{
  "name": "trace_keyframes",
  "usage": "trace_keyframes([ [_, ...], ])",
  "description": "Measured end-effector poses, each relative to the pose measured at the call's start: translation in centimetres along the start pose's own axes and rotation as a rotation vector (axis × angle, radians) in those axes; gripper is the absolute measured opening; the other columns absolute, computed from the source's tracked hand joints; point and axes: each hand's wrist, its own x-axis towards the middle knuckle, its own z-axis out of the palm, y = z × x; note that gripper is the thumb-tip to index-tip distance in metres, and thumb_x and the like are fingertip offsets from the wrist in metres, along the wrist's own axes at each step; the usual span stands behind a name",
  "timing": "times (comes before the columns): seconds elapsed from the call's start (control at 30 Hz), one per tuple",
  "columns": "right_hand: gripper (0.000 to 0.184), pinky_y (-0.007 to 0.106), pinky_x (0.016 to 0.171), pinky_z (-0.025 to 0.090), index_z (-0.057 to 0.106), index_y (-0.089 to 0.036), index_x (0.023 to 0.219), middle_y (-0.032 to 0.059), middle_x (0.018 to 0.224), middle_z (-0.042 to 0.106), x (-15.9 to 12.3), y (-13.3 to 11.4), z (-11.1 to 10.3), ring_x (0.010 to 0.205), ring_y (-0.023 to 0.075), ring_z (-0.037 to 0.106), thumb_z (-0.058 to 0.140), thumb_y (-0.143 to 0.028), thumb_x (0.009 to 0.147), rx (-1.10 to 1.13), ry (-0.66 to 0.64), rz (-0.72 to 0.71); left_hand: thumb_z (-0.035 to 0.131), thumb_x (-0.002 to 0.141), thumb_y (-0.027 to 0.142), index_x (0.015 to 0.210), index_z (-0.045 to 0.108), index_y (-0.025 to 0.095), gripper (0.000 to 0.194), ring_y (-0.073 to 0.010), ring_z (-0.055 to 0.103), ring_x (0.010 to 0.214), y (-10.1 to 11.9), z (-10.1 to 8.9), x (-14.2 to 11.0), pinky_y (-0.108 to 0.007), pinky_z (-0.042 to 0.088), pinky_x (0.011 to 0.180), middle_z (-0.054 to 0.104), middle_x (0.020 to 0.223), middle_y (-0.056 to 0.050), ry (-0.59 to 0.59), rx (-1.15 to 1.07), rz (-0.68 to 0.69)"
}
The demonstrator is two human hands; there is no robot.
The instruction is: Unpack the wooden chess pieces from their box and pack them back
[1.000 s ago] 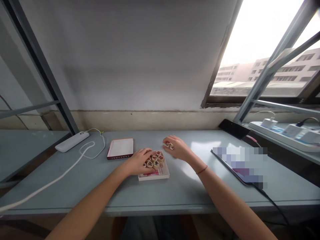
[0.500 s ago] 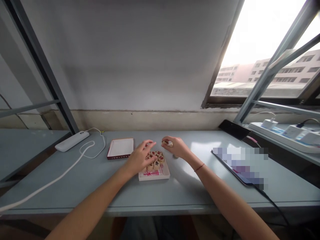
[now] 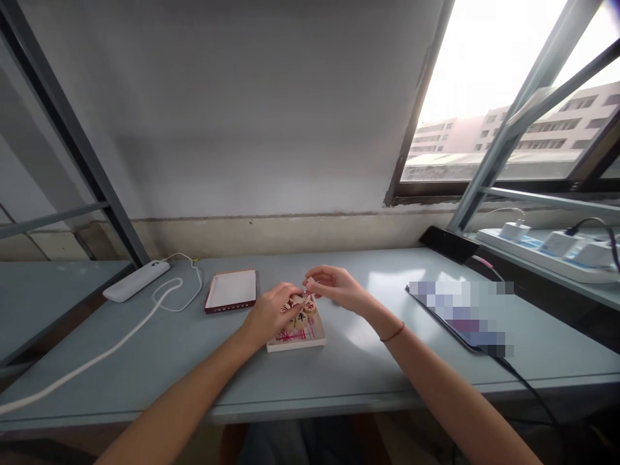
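Pieces [image 3: 298, 312] are crowding the box [image 3: 310, 338] under the left hand [image 3: 271, 313], while the right hand [image 3: 336, 289], fingertips nearly touching it, is pinching one that could be slipping out.

- The left hand [image 3: 271, 312] covers most of the round game pieces [image 3: 301, 315] in the white box [image 3: 296, 340]; their count cannot be told.
- What the right hand [image 3: 336, 289] pinches is too small to tell.
- A pixelated patch hides the flat device [image 3: 460, 313] at the right.
- The white cable [image 3: 92, 357] runs off the left edge.
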Motion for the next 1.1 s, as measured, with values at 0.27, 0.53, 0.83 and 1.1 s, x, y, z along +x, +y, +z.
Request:
trace_keyframes([
  [0.27,0.035,0.024,0.054,0.049,0.061,-0.016,0.094,0.0079,0.089,0.066,0.1,-0.1,-1.1,0.066,0.0154,0.065,0.065,-0.044,0.073,-0.050,0.139,0.068,0.048,0.090,0.030,0.101,0.063,0.025,0.019,-0.0191,0.055,0.097,1.1,0.9,-0.5,-0.034,0.038,0.083,0.064,0.103,-0.002,-0.214,0.295,0.306],
  [0.53,0.036,0.023,0.051,0.047,0.062,-0.016,0.093,0.0064,0.086,0.065,0.2,0.7,-0.7,0.061,0.0123,0.061,0.068,-0.044,0.069,-0.120,0.067,0.060,0.052,0.087,0.023,0.086,0.062,0.021,0.010,-0.0167,0.055,0.091,1.8,1.5,-0.4,-0.033,0.032,0.080,0.066,0.089,0.000,-0.260,0.427,0.282],
  [0.83,0.033,0.025,0.059,0.044,0.062,-0.015,0.098,0.0007,0.067,0.060,-0.2,0.4,-0.6,0.065,0.0125,0.057,0.066,-0.035,0.071,-0.205,-0.067,0.026,0.051,0.089,0.024,0.078,0.064,0.023,0.017,-0.0161,0.055,0.094,1.4,1.4,-0.3,-0.033,0.028,0.081,0.069,0.086,0.003,-0.336,0.345,0.277],
  [1.1,0.021,0.023,0.060,0.044,0.065,-0.018,0.094,0.0043,0.085,0.063,-0.3,0.0,-0.7,0.066,0.0113,0.057,0.058,-0.025,0.075,-0.382,-0.105,-0.049,0.046,0.090,0.019,0.093,0.066,0.026,0.022,-0.0189,0.051,0.101,0.8,1.5,-0.5,-0.035,0.027,0.079,0.069,0.098,-0.001,-0.330,0.420,0.327],
])
